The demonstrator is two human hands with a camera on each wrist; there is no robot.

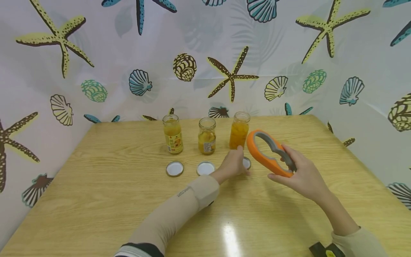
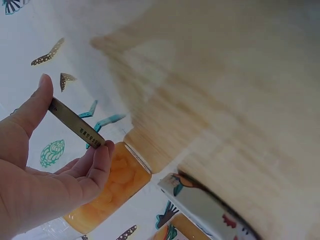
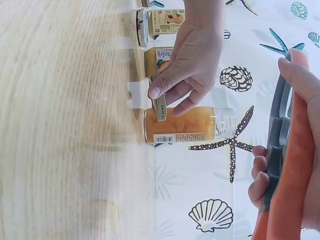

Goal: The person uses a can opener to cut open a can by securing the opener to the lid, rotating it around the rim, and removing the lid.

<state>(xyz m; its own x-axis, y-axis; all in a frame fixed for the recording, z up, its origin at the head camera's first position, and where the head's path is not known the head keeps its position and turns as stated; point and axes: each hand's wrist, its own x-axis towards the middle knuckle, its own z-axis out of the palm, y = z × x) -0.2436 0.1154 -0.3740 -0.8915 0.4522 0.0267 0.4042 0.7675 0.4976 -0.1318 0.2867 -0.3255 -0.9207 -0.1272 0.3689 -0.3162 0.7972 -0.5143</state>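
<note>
My left hand [image 1: 232, 162] pinches a round jar lid [image 1: 246, 163] between thumb and fingers, just in front of the right-hand jar of orange fruit [image 1: 238, 135]. In the left wrist view the lid [image 2: 75, 122] is tilted, its edge toward the camera. My right hand [image 1: 305, 175] grips an orange and grey jar opener [image 1: 270, 164], raised above the table to the right of that jar. The right wrist view shows the opener [image 3: 292, 165] held upright, apart from the jar [image 3: 182, 127]. This jar stands uncapped.
Two more uncapped jars stand to the left in the same row: a middle jar [image 1: 207, 141] and a labelled left jar [image 1: 173, 137]. A white-faced lid [image 1: 174, 169] and another lid [image 1: 204, 167] lie before them. A patterned cloth [image 1: 199, 43] hangs behind the wooden table [image 1: 112, 185].
</note>
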